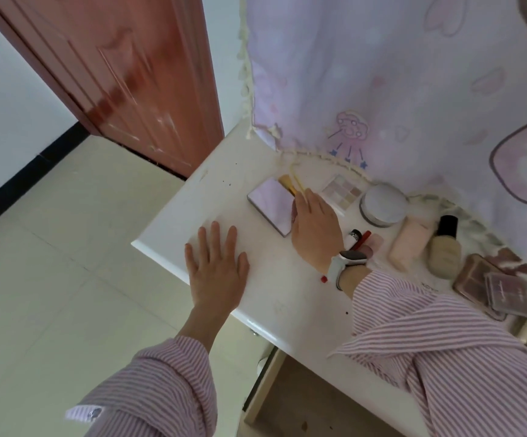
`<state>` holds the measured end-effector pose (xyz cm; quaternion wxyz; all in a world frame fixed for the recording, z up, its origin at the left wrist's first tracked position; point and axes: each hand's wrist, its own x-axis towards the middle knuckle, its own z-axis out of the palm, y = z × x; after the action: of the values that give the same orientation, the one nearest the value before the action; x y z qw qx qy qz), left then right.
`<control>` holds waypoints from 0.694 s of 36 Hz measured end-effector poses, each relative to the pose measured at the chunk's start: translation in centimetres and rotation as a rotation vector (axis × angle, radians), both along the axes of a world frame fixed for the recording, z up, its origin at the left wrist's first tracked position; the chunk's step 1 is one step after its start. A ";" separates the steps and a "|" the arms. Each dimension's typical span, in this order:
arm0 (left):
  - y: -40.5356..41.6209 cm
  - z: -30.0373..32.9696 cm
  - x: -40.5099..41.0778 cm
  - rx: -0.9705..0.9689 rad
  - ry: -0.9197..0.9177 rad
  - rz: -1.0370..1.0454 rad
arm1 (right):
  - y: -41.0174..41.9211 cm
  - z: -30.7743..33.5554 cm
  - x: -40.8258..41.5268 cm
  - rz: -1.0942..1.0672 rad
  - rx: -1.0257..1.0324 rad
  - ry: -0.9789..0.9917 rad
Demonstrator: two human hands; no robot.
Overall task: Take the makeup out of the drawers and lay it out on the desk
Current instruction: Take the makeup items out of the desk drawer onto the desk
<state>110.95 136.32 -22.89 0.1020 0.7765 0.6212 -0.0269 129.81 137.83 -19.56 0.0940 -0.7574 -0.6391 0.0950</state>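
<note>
White desk (274, 291): left hand (216, 272) flat, right hand (315, 230) pinching brush (287, 182) above compact (271, 209).

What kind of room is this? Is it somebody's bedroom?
Probably a bedroom or dressing corner at home. A white desk holds makeup: an eyeshadow palette, a powder jar and a foundation bottle. A reddish wooden door and a pink cartoon curtain stand behind.

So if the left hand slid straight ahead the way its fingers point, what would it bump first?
Probably nothing on the desk: the left hand points over bare white top toward the curtain, passing left of the mirror.
</note>
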 end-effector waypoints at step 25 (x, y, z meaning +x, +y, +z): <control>-33.1 -0.4 -0.9 -0.057 -0.256 -0.595 | -53.0 -2.1 -2.2 -0.475 -0.096 0.097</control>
<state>110.02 103.17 -23.28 0.1887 0.9179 0.3481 0.0251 127.61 84.78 -21.66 0.1081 -0.8845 -0.4327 0.1367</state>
